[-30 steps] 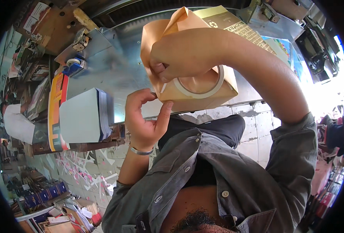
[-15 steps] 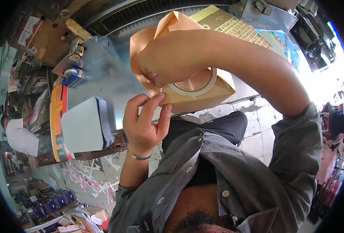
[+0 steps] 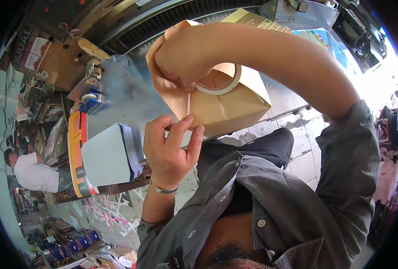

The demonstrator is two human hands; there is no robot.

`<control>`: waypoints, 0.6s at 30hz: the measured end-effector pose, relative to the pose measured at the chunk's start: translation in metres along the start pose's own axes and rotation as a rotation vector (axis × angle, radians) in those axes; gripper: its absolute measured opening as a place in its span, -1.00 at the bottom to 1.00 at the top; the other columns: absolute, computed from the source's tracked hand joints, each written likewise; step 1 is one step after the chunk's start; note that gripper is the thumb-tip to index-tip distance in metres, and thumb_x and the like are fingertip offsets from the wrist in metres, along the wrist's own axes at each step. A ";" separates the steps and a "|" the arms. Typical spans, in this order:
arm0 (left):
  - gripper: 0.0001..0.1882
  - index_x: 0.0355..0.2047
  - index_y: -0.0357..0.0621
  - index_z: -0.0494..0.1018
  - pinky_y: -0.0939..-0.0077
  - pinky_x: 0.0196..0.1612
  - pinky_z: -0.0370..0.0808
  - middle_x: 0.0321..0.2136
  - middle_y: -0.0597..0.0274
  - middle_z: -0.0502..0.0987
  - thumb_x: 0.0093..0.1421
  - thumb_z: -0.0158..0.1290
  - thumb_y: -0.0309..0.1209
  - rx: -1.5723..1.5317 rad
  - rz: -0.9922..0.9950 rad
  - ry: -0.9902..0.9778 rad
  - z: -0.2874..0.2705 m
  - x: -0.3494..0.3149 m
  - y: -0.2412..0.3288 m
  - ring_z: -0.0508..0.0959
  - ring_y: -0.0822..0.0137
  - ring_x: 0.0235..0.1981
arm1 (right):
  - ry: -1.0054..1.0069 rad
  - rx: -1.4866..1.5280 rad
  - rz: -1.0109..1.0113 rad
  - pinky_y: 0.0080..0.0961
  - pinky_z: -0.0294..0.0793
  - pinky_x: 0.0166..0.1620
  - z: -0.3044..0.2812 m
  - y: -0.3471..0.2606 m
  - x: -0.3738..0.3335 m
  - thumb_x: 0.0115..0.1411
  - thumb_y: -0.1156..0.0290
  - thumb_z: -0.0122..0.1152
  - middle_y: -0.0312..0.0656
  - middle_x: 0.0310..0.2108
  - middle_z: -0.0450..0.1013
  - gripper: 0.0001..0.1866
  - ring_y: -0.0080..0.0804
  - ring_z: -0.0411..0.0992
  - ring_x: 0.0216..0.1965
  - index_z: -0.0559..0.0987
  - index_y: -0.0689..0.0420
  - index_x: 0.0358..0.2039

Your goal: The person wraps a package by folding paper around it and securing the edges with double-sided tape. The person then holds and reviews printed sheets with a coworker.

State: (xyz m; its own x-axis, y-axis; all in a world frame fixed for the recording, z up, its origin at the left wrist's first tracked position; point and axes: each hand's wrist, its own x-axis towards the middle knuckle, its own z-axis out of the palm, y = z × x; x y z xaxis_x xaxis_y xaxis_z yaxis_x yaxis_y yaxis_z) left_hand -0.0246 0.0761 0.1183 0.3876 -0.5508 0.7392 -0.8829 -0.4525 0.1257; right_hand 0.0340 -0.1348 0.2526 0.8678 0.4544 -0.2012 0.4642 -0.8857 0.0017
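Observation:
A brown paper piece (image 3: 221, 110), folded like a bag or large envelope, lies on the metal table in front of me. A narrow white tape strip (image 3: 189, 104) runs along it, between my two hands. My right hand (image 3: 181, 60) reaches across from the right with curled fingers, pinching the strip's upper end. Beside it a white tape roll (image 3: 221, 87) stands over the paper; the hand partly hides it. My left hand (image 3: 172, 143), with a metal bracelet at the wrist, touches the strip's lower end with its index fingertip; the thumb is apart.
On the left are a stack of white sheets (image 3: 107, 157), an orange printed board (image 3: 77, 157) and a blue tape dispenser (image 3: 90, 102). A yellowish printed sheet (image 3: 244, 17) lies beyond my right arm. A person in white (image 3: 35, 172) is at far left. Paper scraps (image 3: 111, 213) litter the floor.
My right hand and the tape roll have moved away from my left hand. The visible white strip between the hands is longer. My left index finger stays at its lower end.

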 end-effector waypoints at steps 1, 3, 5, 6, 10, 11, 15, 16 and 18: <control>-0.68 -0.16 -0.09 0.67 0.30 -0.30 0.45 -0.27 0.21 0.44 0.10 0.45 -0.31 0.001 0.003 0.001 0.000 0.001 0.000 0.47 0.20 -0.31 | 0.003 -0.001 0.001 -0.27 0.60 -0.09 0.001 0.001 0.000 -0.03 0.23 0.56 -0.31 -0.19 0.70 -0.63 -0.29 0.64 -0.09 0.80 -0.07 -0.15; -0.68 -0.17 -0.09 0.67 0.29 -0.28 0.45 -0.27 0.20 0.44 0.10 0.45 -0.29 -0.009 0.008 -0.004 -0.001 0.001 0.000 0.47 0.20 -0.31 | 0.076 -0.072 -0.087 -0.20 0.64 -0.21 0.004 0.001 0.000 -0.05 0.30 0.49 -0.18 -0.31 0.70 -0.75 -0.18 0.68 -0.16 0.82 0.00 -0.29; -0.68 -0.17 -0.09 0.67 0.29 -0.28 0.45 -0.26 0.20 0.44 0.10 0.45 -0.29 -0.009 0.010 -0.008 -0.002 0.002 -0.001 0.46 0.20 -0.31 | 0.046 -0.088 -0.046 -0.19 0.64 -0.21 0.002 -0.001 0.002 -0.05 0.31 0.48 -0.18 -0.31 0.71 -0.76 -0.18 0.68 -0.16 0.82 0.01 -0.31; -0.68 -0.17 -0.08 0.67 0.29 -0.28 0.44 -0.26 0.20 0.44 0.10 0.45 -0.28 -0.008 0.010 -0.012 -0.002 0.003 -0.001 0.46 0.20 -0.31 | 0.016 -0.103 -0.007 -0.19 0.65 -0.21 0.001 -0.003 0.003 -0.05 0.33 0.47 -0.18 -0.32 0.71 -0.78 -0.18 0.68 -0.15 0.81 0.02 -0.32; -0.68 -0.18 -0.09 0.66 0.24 -0.20 0.47 -0.21 0.17 0.45 0.12 0.44 -0.25 0.022 -0.015 -0.047 -0.008 0.004 0.004 0.48 0.15 -0.23 | 0.043 -0.100 -0.041 -0.17 0.65 -0.21 0.002 -0.003 0.001 -0.05 0.33 0.45 -0.18 -0.32 0.71 -0.77 -0.15 0.68 -0.17 0.81 0.02 -0.32; -0.68 -0.18 -0.08 0.66 0.19 -0.13 0.48 -0.16 0.15 0.46 0.13 0.43 -0.23 0.056 0.009 -0.041 -0.009 0.006 0.005 0.49 0.09 -0.16 | 0.069 -0.119 -0.032 -0.18 0.65 -0.21 0.006 -0.002 0.003 -0.05 0.35 0.44 -0.19 -0.33 0.71 -0.77 -0.14 0.68 -0.17 0.80 0.01 -0.32; -0.69 -0.21 -0.04 0.68 0.02 0.16 0.40 -0.02 0.06 0.46 0.09 0.46 -0.22 0.086 0.000 -0.060 -0.011 0.009 0.007 0.43 -0.07 0.11 | 0.087 -0.103 -0.025 -0.20 0.66 -0.20 0.007 -0.004 -0.002 -0.06 0.37 0.42 -0.21 -0.35 0.70 -0.76 -0.13 0.68 -0.18 0.79 -0.01 -0.31; -0.69 -0.21 -0.04 0.68 0.02 0.16 0.40 -0.02 0.06 0.46 0.09 0.46 -0.22 0.089 0.001 -0.058 -0.011 0.008 0.008 0.43 -0.07 0.11 | 0.090 -0.106 -0.026 -0.20 0.66 -0.20 0.008 -0.005 -0.004 -0.06 0.37 0.42 -0.21 -0.35 0.70 -0.76 -0.13 0.68 -0.18 0.79 -0.01 -0.31; -0.69 -0.21 0.00 0.68 -0.07 0.30 0.30 0.07 0.02 0.47 0.09 0.45 -0.19 0.120 -0.021 -0.064 -0.012 0.007 0.010 0.35 -0.15 0.23 | 0.081 -0.026 0.019 -0.23 0.66 -0.18 0.011 -0.005 -0.007 -0.05 0.35 0.42 -0.19 -0.31 0.69 -0.75 -0.13 0.68 -0.14 0.78 0.00 -0.29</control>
State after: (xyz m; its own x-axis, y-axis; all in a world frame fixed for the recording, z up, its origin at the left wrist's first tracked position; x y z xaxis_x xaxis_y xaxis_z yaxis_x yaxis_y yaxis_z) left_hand -0.0338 0.0763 0.1327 0.4253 -0.5818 0.6933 -0.8376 -0.5432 0.0580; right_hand 0.0232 -0.1343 0.2433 0.8875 0.4446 -0.1213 0.4510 -0.8920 0.0308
